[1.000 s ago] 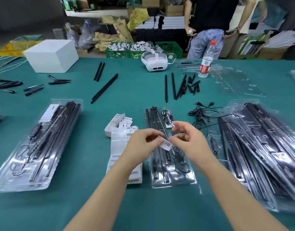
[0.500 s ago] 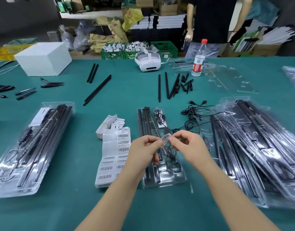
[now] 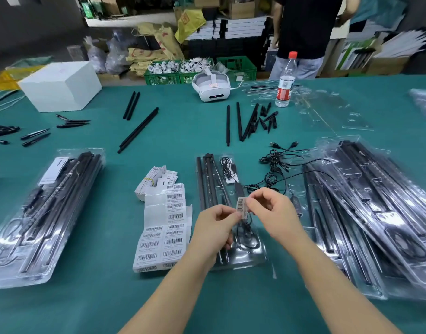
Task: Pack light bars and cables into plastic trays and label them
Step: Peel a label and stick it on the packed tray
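Observation:
My left hand (image 3: 215,227) and my right hand (image 3: 273,213) pinch a small white barcode label (image 3: 241,206) between their fingertips. They hover over a clear plastic tray (image 3: 257,257) that holds black light bars (image 3: 207,179) and a coiled black cable (image 3: 227,168). A sheet of barcode labels (image 3: 162,227) lies on the green table just left of that tray, with a bundle of small white tags (image 3: 154,182) above it. Loose black cables (image 3: 277,165) lie to the right of the tray.
A filled tray (image 3: 42,213) lies at the left and a stack of filled trays (image 3: 366,213) at the right. Loose black bars (image 3: 138,130), a white headset (image 3: 210,86), a water bottle (image 3: 286,80) and a white box (image 3: 60,85) sit further back. A person stands beyond the table.
Both hands have lifted the label and turned it from flat to nearly upright. The view has shifted so the table contents sit lower and further left.

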The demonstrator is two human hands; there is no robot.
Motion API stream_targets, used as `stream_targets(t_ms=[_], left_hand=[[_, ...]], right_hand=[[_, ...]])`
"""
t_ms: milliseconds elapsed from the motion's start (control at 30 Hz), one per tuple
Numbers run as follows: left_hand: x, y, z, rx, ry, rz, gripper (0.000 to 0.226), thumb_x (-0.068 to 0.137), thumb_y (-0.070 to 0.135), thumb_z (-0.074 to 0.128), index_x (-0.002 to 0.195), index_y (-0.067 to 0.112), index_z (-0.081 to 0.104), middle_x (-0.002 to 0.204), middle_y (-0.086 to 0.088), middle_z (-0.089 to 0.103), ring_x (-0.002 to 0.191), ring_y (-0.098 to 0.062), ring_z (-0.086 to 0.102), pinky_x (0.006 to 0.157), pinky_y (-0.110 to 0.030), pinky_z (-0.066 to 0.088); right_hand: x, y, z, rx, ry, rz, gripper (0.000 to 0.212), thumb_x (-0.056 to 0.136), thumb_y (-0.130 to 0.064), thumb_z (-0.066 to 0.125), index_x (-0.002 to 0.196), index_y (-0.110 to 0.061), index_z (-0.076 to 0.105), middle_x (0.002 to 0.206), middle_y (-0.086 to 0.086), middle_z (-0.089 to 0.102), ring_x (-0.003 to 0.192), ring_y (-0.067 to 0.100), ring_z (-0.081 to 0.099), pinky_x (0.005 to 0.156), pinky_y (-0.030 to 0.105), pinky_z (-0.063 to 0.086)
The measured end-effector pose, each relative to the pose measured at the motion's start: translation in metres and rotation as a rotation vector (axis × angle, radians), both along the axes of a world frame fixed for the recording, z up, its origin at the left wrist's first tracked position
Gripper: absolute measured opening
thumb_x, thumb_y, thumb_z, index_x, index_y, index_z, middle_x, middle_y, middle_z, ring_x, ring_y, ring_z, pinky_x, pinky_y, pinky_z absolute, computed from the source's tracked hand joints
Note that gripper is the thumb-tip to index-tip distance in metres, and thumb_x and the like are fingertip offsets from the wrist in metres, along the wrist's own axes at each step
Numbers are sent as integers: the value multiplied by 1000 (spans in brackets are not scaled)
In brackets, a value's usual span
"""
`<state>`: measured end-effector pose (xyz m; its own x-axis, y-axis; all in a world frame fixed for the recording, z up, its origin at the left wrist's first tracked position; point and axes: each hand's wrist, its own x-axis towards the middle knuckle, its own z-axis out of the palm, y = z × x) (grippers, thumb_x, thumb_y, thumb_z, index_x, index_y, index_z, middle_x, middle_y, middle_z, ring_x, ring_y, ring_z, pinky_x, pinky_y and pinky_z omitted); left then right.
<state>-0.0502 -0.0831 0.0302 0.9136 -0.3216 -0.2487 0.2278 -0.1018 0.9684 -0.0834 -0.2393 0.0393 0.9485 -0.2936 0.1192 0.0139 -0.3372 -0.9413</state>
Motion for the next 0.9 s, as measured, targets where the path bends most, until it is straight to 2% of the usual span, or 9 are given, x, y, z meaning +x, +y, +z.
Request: stream_targets(t_ms=[133,233,333,400,533,667,733,833,900], left_hand=[[-2,1,-2,129,-2,-187,11,87,20,70,76,20,69,58,6,57,43,-11,35,40,-20,28],[-2,4,0,241,-54,-281,9,86,27,72,82,20,70,62,11,66,45,-5,47,42,-19,35],[0,5,0,261,-117,-268,15,84,34,76,93,24,71,83,11,76,73,-2,69,69,-21,51],[2,5,1,247,-139,-246,19,82,38,77,96,27,71,87,12,76,81,-3,70,77,-21,52],[7,6,4,202,-128,-247,12,86,40,74,88,28,74,71,16,70,56,5,57,56,-11,42],[17,3,2,326,-237,-203,11,88,34,74,79,27,73,66,14,68,57,2,57,59,-16,43],[23,2,2,355,-271,-194,13,89,32,73,77,27,72,62,15,66,55,2,54,57,-16,42],[30,0,1,379,-289,-177,12,89,31,73,78,26,72,62,15,66,53,4,53,56,-15,40],[33,-2,0,397,-289,-171,13,90,32,73,78,27,72,64,15,67,53,5,54,56,-15,40]], right_hand=[[-2,-1,-6,9,55,64,11,91,-20,68,84,-28,70,78,-5,71,72,8,64,69,24,54],[-4,-2,-10,-6,79,88,14,91,-18,69,84,-30,71,79,-8,71,70,2,63,65,16,50],[-6,-3,-15,-28,84,55,13,91,-19,69,85,-30,70,80,-8,71,73,5,64,67,21,51],[-7,-2,-17,-58,69,28,13,90,-19,70,84,-31,69,79,-10,70,72,6,64,66,21,53],[-10,-2,-21,-90,72,11,14,88,-20,71,84,-33,68,81,-11,71,74,8,67,67,24,56],[-14,0,-24,-44,68,48,14,89,-23,73,95,-34,67,87,-12,71,79,7,68,72,22,57],[-17,1,-25,-3,82,54,24,88,-22,74,106,-35,65,92,-9,70,78,10,69,75,25,58],[-20,3,-29,74,107,57,43,86,-8,73,114,-37,59,106,-7,68,77,16,71,76,33,60],[-22,4,-32,39,90,30,45,85,-6,74,113,-37,58,108,-7,66,77,12,69,73,28,59]])
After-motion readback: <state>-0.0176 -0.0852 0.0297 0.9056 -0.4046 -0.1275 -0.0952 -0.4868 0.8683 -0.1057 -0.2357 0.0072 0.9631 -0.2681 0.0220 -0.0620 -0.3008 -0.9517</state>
